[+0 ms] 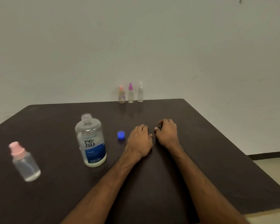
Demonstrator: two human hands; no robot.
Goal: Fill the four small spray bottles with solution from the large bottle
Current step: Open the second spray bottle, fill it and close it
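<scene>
Pale wall (87, 46) stands behind a dark table (217, 151). From the head view, the large bottle (90, 141) stands up on the table, left of the hands, and its top is open. A blue cap (121, 135) lies on the table between the large bottle and the left hand (139, 139). The left hand rests palm down on the table with bent fingers and holds nothing. The right hand (167, 135) rests just beside it, fingers loosely curled, and holds nothing too. A pink-top spray bottle (23, 162) stands far to the left and looks blurry. At the far edge, three small bottles stand in a row: an orange-top bottle (121, 95), a purple-top bottle (130, 93) and a white-top bottle (140, 92).
</scene>
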